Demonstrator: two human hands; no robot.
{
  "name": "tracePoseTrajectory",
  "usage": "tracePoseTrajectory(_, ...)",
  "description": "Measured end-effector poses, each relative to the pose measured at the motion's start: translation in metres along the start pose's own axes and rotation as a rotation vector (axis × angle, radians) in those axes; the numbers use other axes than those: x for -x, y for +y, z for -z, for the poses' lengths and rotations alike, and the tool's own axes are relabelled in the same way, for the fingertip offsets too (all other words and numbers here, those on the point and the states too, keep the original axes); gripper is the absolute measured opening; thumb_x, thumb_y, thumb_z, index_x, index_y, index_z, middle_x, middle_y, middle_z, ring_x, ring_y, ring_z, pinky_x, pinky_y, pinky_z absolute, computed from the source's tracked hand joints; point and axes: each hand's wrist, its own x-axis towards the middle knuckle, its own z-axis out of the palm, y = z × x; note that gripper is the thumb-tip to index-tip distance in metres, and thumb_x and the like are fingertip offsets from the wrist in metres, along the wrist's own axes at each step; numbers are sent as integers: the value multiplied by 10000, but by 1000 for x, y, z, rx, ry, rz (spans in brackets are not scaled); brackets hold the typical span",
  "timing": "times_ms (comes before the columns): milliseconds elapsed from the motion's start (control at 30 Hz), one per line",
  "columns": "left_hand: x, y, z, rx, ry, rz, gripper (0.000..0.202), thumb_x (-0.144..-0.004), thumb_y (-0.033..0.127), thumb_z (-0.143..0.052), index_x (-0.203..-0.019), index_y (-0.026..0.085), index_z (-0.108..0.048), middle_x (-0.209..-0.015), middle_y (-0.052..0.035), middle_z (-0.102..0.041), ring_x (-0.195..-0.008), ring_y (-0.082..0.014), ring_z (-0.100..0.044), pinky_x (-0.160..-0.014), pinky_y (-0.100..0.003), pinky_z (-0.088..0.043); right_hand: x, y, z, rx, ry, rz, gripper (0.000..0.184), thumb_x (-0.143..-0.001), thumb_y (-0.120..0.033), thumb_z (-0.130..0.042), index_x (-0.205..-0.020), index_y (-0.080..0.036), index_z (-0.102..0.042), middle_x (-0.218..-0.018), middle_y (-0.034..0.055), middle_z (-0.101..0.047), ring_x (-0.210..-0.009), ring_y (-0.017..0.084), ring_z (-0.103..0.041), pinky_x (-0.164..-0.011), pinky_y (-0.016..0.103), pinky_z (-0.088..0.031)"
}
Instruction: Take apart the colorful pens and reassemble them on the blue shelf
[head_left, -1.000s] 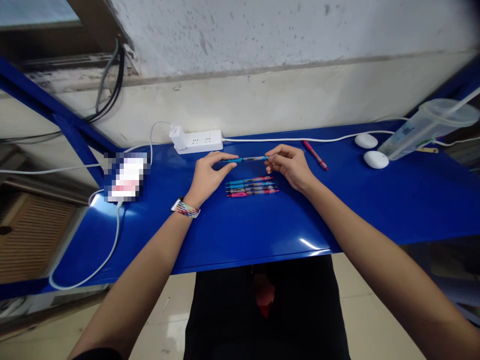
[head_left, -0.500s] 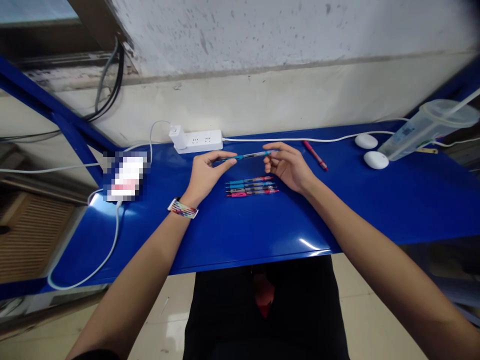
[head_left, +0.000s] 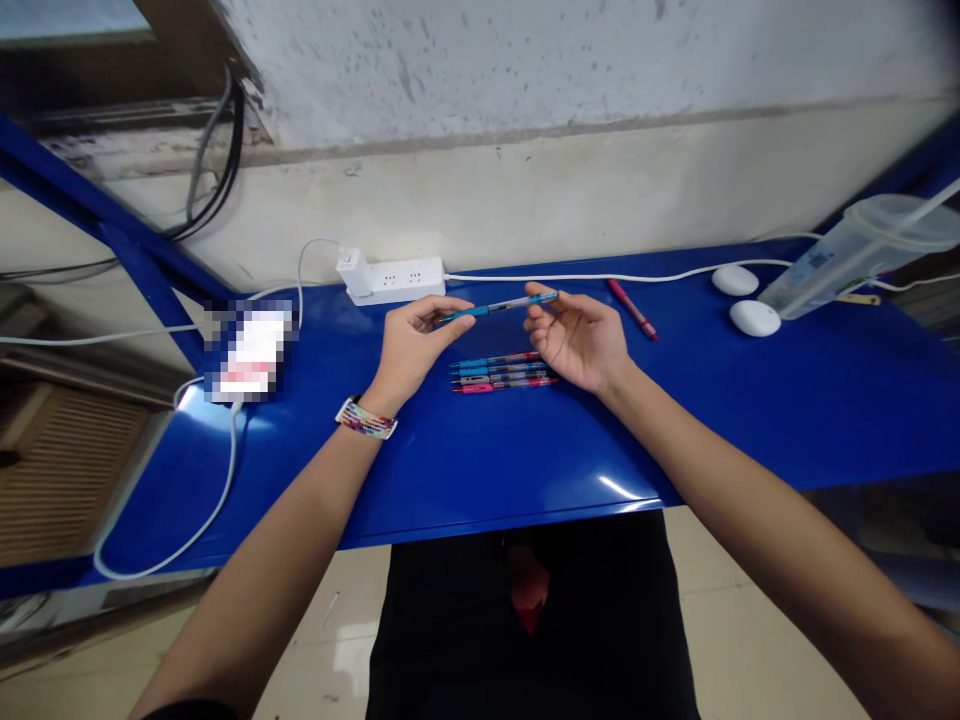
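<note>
A slim pen with a blue grip and clear barrel [head_left: 506,304] is held level above the table, its right end slightly higher. My left hand [head_left: 420,335] is closed in a pinch on the pen's blue left end, thumb against fingers. At the other end, my right hand [head_left: 581,335] has its palm turned up, its fingers loosely curled and its fingertips on the pen's right end. Below lie several pens [head_left: 502,374] side by side in a row, with blue, grey and pink grips.
Right of my hand lies a red pen [head_left: 632,310]. A white power strip [head_left: 405,280] stands near the wall, its cable running right. A blurred phone [head_left: 251,350] with a cable is at left. Two white oval objects [head_left: 754,318] and a tall clear container [head_left: 825,255] are at right.
My right hand has rotated so its palm faces up more, and the pen's right end has risen slightly. My left hand stays almost in place.
</note>
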Motion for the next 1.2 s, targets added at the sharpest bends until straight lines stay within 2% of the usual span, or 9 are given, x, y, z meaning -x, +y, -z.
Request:
tracePoseTrajectory(100,0,-1,0,10,6,-8,189,-840,315,-937,-1018,270,-894,-1065,-49,-884,-1026,-237,-806,-983,-420,-653,1,0,-1,-7,-34,-2,372,-1006,-306,-583,-1319,-182,-742,-951,55,-814,-846,161,-770,-818,272,-695)
tracePoseTrajectory(300,1,-1,0,-17,-20,-5,143,-873,309,-899,-1007,262,-880,-1043,-57,-873,-997,-233,-799,-922,-398,-651,2,2,-2,94,30,37,234,-912,-307,-711,-1104,-188,-769,-912,57,-792,-804,155,-738,-796,270,-680)
tracePoseTrajectory(467,1,0,-2,-57,-7,-11,149,-893,328,-874,-1021,254,-866,-1059,-65,-869,-1012,-240,-797,-935,-411,-650,5,2,-5,175,50,101,345,-939,-393,-676,-1191,-185,-785,-979,77,-814,-897,192,-768,-832,324,-695)
tracePoseTrajectory(667,0,-1,-1,-81,-1,-11,157,-897,334,-870,-1030,251,-865,-1071,-61,-868,-1016,-241,-793,-937,-410,-645,2,3,-5,202,80,98,263,-895,-326,-712,-1116,-200,-778,-989,73,-845,-908,206,-795,-806,335,-712)
tracePoseTrajectory(800,0,-1,-2,-72,8,-18,134,-907,313,-860,-1026,252,-860,-1080,-60,-866,-1038,-241,-795,-961,-418,-645,2,4,-5,254,64,132,311,-912,-379,-715,-1165,-208,-776,-1030,74,-857,-955,231,-817,-814,368,-725)
tracePoseTrajectory(1033,0,-1,-3,-65,5,-10,128,-900,314,-864,-1015,258,-862,-1072,-61,-868,-1028,-243,-796,-957,-423,-651,3,2,-6,274,63,129,276,-912,-372,-715,-1133,-215,-769,-1016,62,-861,-946,206,-818,-823,322,-714)
tracePoseTrajectory(1200,-1,-3,-2,-59,9,-19,130,-910,330,-860,-1025,271,-865,-1075,-62,-865,-1018,-239,-794,-966,-426,-651,5,0,-10,288,72,114,356,-957,-414,-665,-1225,-208,-775,-1108,78,-867,-995,233,-821,-804,354,-724)
